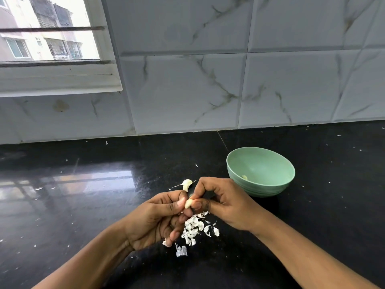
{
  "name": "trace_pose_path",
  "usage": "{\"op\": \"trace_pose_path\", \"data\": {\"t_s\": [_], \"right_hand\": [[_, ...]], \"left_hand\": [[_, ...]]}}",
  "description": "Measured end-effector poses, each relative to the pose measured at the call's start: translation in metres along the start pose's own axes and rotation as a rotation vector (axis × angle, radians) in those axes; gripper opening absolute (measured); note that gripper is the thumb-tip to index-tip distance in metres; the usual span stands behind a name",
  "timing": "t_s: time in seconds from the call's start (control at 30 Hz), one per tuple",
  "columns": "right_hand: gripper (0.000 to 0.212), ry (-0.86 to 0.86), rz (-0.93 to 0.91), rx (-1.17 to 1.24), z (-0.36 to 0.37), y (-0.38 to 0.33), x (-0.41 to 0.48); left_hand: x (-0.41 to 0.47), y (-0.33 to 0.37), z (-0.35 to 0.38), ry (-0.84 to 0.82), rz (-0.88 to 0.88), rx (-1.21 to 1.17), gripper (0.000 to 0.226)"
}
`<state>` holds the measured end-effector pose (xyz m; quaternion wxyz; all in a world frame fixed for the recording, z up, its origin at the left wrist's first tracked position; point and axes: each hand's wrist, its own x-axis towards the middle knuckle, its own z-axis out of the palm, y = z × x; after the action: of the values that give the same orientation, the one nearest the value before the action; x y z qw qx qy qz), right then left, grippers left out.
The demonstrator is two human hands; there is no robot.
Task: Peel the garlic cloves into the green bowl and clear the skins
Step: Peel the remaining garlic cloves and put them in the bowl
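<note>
My left hand [154, 217] and right hand [220, 203] together pinch one garlic clove [188, 203] over the skins [193, 228]; the green bowl [260, 172] sits just beyond my right.

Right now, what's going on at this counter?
A person is peeling garlic at the black counter. The left hand and right hand together pinch one garlic clove at their fingertips, above a pile of skins on the counter. A second clove, still in its skin, lies just beyond the hands. The green bowl sits to the right and holds what looks like one peeled clove. The skins are not yet cleared.
</note>
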<state>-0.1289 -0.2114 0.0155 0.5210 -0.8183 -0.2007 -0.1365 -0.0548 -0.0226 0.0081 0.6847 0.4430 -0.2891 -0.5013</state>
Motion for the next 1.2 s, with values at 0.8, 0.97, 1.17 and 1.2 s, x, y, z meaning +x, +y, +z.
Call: {"op": "trace_pose_path", "data": {"t_s": [0.8, 0.97, 1.17, 1.2], "right_hand": [[0.001, 0.149, 0.239, 0.373, -0.007, -0.003, 0.005], [0.006, 0.135, 0.256, 0.394, -0.005, -0.003, 0.005], [0.008, 0.141, 0.259, 0.41, -0.007, -0.005, 0.005], [0.008, 0.143, 0.259, 0.409, -0.007, -0.005, 0.005]], "left_hand": [[-0.002, 0.004, 0.005, 0.503, 0.54, 1.222, 0.019], [-0.003, 0.006, 0.008, 0.589, 0.602, 1.193, 0.027], [-0.002, 0.005, 0.013, 0.644, 0.669, 1.167, 0.011], [-0.002, 0.005, 0.014, 0.665, 0.655, 1.148, 0.008]]}}
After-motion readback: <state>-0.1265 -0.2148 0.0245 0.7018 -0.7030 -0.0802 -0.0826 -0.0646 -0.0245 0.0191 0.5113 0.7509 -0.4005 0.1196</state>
